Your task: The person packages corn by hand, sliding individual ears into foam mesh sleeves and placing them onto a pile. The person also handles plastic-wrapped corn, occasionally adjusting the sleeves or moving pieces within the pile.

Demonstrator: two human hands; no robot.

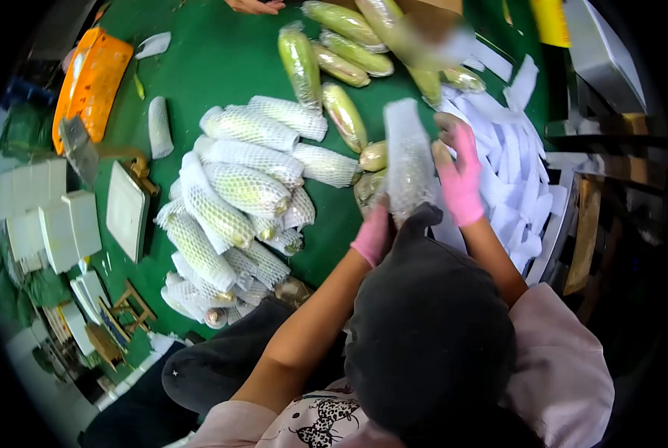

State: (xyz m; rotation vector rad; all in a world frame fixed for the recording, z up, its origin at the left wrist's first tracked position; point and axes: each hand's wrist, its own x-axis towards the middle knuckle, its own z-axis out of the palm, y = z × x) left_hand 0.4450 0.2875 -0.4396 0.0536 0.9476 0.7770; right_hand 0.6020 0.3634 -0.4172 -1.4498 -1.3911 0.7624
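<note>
My left hand (372, 237), in a pink glove with a dark palm, is closed round the lower end of an ear of corn partly inside a white foam net sleeve (407, 153). The sleeve's upper part stands up beyond the corn. To the right of it my right hand (459, 176), gloved alike, has its fingers apart, close to the sleeve's side. Film-wrapped ears of corn (344, 118) in green husks lie ahead. Left of my hands is a heap of sleeved ears of corn (244, 187). A dark cap hides part of the lower middle.
A pile of flat white foam sleeves (507, 168) lies on the right. One loose sleeve (160, 127), a scale (128, 211) and an orange crate (95, 82) are on the left of the green table (207, 56). Another person's hand (256, 6) shows at the far edge.
</note>
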